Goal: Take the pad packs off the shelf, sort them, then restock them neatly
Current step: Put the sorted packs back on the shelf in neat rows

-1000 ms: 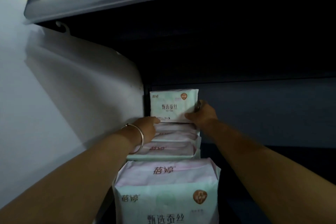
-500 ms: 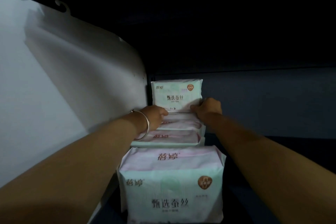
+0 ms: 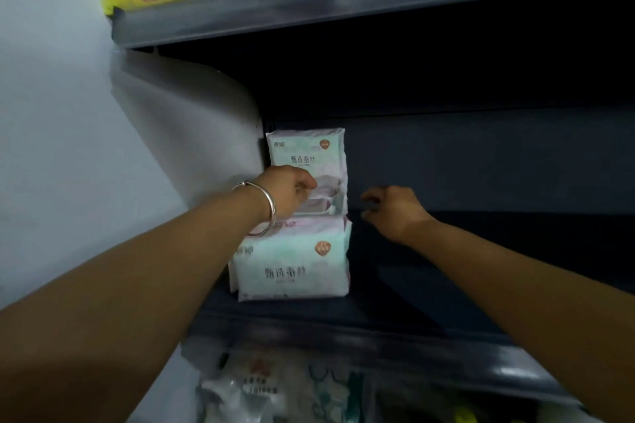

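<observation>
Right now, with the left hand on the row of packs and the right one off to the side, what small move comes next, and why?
Probably bring the right hand back to the row's right edge and square it. It hovers loosely curled, touching nothing, while the left hand alone rests on the middle packs between the back pack and the front pack.

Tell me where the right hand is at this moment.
In the head view the right hand hovers over the bare dark shelf, just right of the row of pad packs, holding nothing, while the left hand is on the packs.
</observation>
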The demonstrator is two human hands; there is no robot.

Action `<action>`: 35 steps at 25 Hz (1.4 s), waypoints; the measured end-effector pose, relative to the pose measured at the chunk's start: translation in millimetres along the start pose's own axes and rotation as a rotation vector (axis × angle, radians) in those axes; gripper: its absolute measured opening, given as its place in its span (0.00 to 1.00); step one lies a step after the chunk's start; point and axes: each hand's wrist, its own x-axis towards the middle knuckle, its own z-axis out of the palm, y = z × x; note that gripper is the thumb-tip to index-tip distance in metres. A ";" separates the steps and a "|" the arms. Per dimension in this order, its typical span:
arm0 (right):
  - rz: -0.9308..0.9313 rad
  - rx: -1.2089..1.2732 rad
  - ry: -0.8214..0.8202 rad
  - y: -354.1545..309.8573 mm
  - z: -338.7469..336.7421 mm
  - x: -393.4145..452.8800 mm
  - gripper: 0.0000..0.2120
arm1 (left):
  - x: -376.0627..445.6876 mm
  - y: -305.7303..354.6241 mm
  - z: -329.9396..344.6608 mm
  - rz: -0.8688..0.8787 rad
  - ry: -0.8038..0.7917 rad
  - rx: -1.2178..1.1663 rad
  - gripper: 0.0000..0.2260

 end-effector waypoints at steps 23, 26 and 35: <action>0.025 -0.256 -0.579 160.9 36.4 -380.2 0.25 | -281.1 104.5 257.4 0.115 -0.570 0.250 0.28; -0.014 -0.236 -0.697 165.2 77.9 -371.4 0.29 | -284.1 79.8 288.0 0.132 -0.714 0.330 0.28; -0.103 -0.356 -0.776 171.2 207.3 -358.9 0.37 | -312.5 -8.3 351.0 0.001 -0.965 0.220 0.34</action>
